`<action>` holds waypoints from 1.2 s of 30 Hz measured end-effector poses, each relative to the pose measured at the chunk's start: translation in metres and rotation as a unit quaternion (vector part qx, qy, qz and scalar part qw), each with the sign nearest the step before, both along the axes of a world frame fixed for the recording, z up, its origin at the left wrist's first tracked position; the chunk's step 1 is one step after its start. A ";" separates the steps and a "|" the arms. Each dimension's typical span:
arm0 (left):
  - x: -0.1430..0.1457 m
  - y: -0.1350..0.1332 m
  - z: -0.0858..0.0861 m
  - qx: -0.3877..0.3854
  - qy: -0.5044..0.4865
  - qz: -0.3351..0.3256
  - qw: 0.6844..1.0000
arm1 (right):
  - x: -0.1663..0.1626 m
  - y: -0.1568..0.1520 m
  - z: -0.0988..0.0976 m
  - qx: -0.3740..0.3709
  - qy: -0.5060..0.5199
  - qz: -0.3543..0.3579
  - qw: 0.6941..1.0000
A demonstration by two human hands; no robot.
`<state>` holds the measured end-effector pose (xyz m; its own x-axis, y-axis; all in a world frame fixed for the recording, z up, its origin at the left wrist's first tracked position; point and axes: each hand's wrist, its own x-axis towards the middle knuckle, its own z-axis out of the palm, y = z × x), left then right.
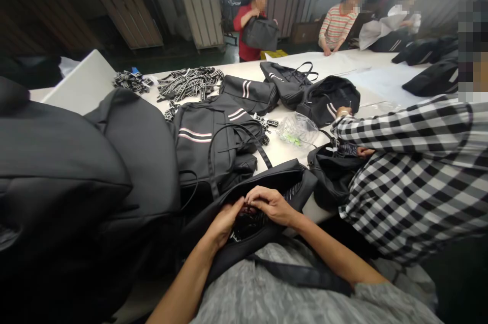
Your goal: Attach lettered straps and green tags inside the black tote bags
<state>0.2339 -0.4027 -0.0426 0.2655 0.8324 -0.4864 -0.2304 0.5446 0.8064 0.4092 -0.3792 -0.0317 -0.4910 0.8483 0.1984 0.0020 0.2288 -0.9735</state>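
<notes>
An open black bag (244, 251) lies across my lap at the table edge, its mouth facing up. My left hand (224, 223) reaches into the opening, thumb and fingers closed together. Against it, my right hand (272, 205) is bent in a pinch at the same spot. Whatever small thing sits between the fingertips is too hidden to name. Below the hands, black-and-white lettered webbing shows inside the bag. Just beyond lies a black bag with white and pink stripes (202, 148), a thin strap looping up beside it.
Large black bags (141, 161) are heaped on the left. Lettered straps (190, 84) lie piled on the white table near a clear plastic bag (297, 129). At right, a co-worker in a checked shirt (412, 166) handles another black bag (335, 174). Other people stand across the table.
</notes>
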 end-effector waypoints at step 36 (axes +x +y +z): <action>0.016 -0.002 0.019 0.480 0.492 -0.211 0.695 | 0.007 -0.030 0.004 -0.085 0.089 -0.157 0.980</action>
<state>0.2497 -0.4047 -0.0239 0.5169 0.8475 0.1205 0.7063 -0.5018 0.4993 0.4162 -0.4090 -0.0280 -0.1708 0.9803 0.0996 -0.1266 0.0784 -0.9888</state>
